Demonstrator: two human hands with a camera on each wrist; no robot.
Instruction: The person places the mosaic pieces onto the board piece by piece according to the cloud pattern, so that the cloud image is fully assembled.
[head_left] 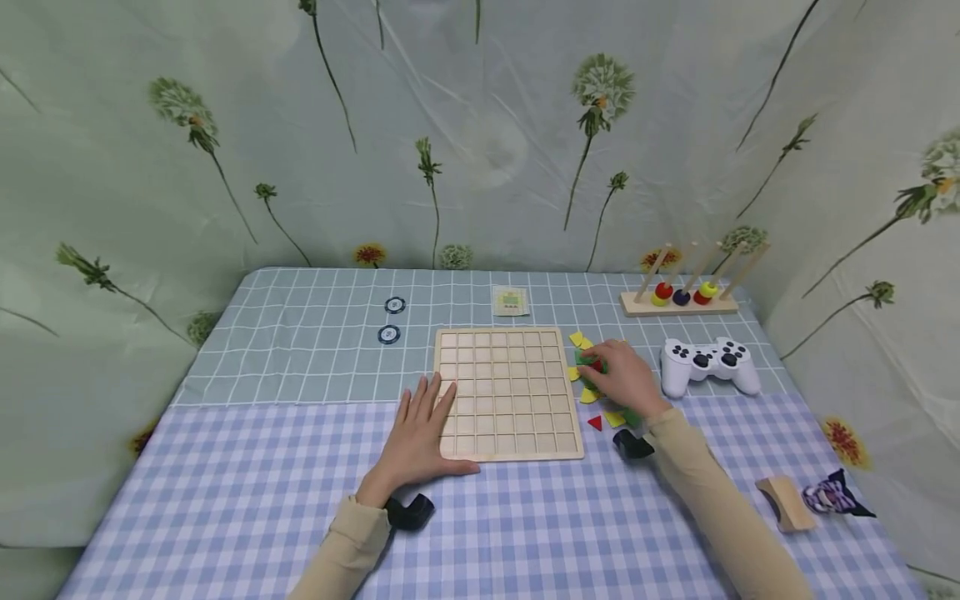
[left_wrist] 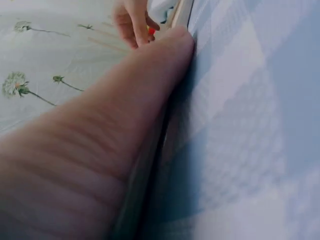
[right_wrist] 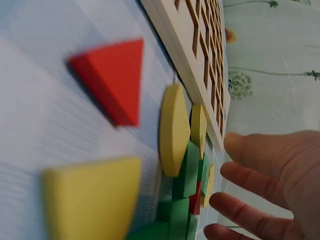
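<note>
A wooden grid board (head_left: 510, 392) lies flat in the middle of the table. My left hand (head_left: 416, 437) rests on its lower left corner, fingers spread over the left edge and thumb along the front edge. Beside the board's right edge lie several yellow, green and red pieces. My right hand (head_left: 624, 377) reaches over them from the right; in the right wrist view its fingers (right_wrist: 245, 212) are apart, with no piece visible between them. Closer to that camera are a red triangle (right_wrist: 112, 80) and a yellow piece (right_wrist: 95, 200). Green pieces (right_wrist: 172, 215) cluster near the fingertips.
Two dark round chips (head_left: 389, 334) and a small patterned packet (head_left: 511, 301) lie behind the board. At the back right stands a wooden peg rack (head_left: 678, 307) with coloured beads. A white game controller (head_left: 708, 367), a wooden arch block (head_left: 785, 503) and a small purple-black figure (head_left: 834, 495) lie right.
</note>
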